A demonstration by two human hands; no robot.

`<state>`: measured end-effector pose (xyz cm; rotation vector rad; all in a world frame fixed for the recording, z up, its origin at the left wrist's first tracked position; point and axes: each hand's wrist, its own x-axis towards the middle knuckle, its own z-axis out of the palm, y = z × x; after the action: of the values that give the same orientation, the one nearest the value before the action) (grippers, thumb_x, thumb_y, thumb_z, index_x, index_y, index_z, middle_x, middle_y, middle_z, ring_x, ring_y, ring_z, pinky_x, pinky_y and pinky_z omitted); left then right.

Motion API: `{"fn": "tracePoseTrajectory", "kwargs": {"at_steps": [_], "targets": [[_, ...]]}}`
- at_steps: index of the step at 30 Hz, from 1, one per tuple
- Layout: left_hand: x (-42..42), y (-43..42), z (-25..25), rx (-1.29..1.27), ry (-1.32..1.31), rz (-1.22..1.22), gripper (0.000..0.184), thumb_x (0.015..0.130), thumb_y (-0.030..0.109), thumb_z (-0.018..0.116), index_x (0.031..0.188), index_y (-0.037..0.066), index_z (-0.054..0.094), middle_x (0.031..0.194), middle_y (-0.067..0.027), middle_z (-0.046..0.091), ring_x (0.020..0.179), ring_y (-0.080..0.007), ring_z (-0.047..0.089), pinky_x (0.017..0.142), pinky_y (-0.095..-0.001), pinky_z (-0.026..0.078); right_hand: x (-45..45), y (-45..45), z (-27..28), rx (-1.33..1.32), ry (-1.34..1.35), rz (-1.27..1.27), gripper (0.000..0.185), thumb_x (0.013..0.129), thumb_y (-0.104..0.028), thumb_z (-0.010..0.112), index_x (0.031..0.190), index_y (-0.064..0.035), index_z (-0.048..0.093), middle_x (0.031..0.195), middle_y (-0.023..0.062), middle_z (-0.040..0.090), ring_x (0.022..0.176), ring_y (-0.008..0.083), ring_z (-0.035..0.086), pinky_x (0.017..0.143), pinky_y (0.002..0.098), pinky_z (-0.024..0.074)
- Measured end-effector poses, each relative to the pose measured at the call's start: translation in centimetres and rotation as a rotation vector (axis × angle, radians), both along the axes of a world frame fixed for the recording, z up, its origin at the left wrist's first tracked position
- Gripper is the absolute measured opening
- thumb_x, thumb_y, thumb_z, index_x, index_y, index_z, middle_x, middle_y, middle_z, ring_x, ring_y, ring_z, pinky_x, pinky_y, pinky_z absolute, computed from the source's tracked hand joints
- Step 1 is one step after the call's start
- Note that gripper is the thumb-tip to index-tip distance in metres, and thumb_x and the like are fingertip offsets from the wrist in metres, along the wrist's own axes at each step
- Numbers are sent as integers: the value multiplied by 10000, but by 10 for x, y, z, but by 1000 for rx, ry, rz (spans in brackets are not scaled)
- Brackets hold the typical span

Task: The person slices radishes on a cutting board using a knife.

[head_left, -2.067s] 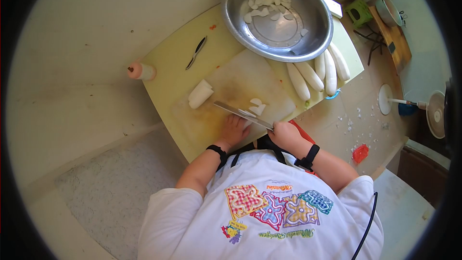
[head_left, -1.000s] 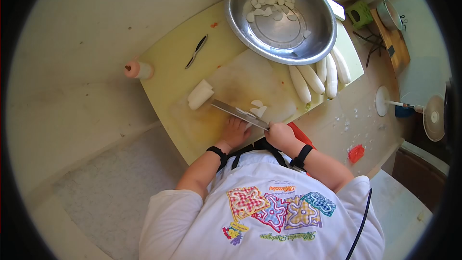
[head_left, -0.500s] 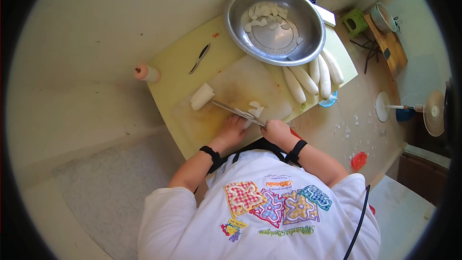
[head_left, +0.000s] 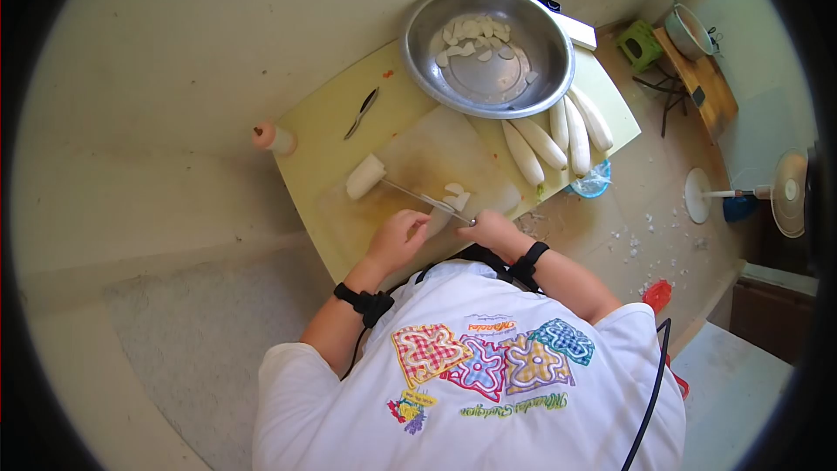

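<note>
The right hand (head_left: 490, 231) is closed round the handle of a kitchen knife (head_left: 406, 189); the left hand (head_left: 398, 239), fingers loosely curled, is just beside a cut daikon length (head_left: 438, 226) at the blade's five o'clock, though I cannot tell whether it touches; from the blade, daikon slices (head_left: 457, 200) lie at three, whole daikons (head_left: 547, 145) at two, a steel basin (head_left: 501, 78) at one.
</note>
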<state>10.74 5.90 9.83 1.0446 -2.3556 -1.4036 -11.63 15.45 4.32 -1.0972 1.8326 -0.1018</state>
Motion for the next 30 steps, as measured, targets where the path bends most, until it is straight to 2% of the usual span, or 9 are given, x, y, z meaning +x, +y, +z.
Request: {"fn": "tracePoseTrajectory", "kwargs": {"at_steps": [1,4,6,8,14,19,23,25,30], "targets": [[-3,0,9,-6,-2,4,200,914,143,624,1066,26,677,1058,-145,676,1007,-328,634,908,-389,497,-2,1,9,-6,-2,4,575,793,-555,680,867,10,754,879,224,721,856,380,706,786,440,559],[-10,-8,34,-451,133,36,156,882,86,661,1030,44,685,995,-123,686,957,-328,634,867,-406,496,-11,7,38,-67,118,25,507,825,-530,659,848,-35,764,853,220,716,829,391,697,754,461,554],[-16,-19,51,-500,121,16,190,862,102,683,1043,44,685,1021,-127,687,968,-334,626,863,-416,493,-19,12,58,-107,158,35,483,835,-511,652,806,-42,760,793,211,707,761,390,693,719,467,557],[-20,-29,53,-501,106,-1,211,860,117,687,1058,42,685,1034,-131,688,981,-336,623,869,-420,492,-22,17,71,-120,186,38,476,839,-505,648,784,-45,756,768,205,703,732,390,690,704,468,559],[-49,-44,53,-250,-146,-384,340,895,210,652,1173,15,665,1102,-162,679,1072,-359,605,929,-419,482,-33,41,81,-337,337,136,390,804,-447,681,716,-70,730,682,161,683,649,366,679,630,458,553],[-76,-49,51,-101,-227,-543,427,952,239,598,1306,0,582,1257,-209,620,1160,-370,585,1016,-415,451,-39,60,89,-593,414,178,310,735,-392,737,726,-86,687,644,119,667,604,320,672,574,435,532],[-87,-42,55,-76,-148,-527,480,993,254,545,1403,11,490,1327,-232,581,1221,-382,556,1045,-417,433,-49,71,92,-703,455,173,309,703,-381,749,689,-89,648,628,100,654,577,302,659,553,416,519],[-95,-40,66,-8,-244,-600,494,1016,257,504,1443,19,437,1355,-242,564,1249,-388,540,1053,-421,427,-53,75,93,-763,493,180,313,683,-379,753,668,-90,633,619,90,647,557,288,645,544,405,507],[-106,-34,60,-60,-190,-638,463,1021,258,496,1413,13,468,1338,-238,576,1227,-388,553,1042,-421,436,-61,83,99,-790,538,178,308,674,-375,754,660,-94,627,619,89,645,549,278,639,553,396,501]]}}
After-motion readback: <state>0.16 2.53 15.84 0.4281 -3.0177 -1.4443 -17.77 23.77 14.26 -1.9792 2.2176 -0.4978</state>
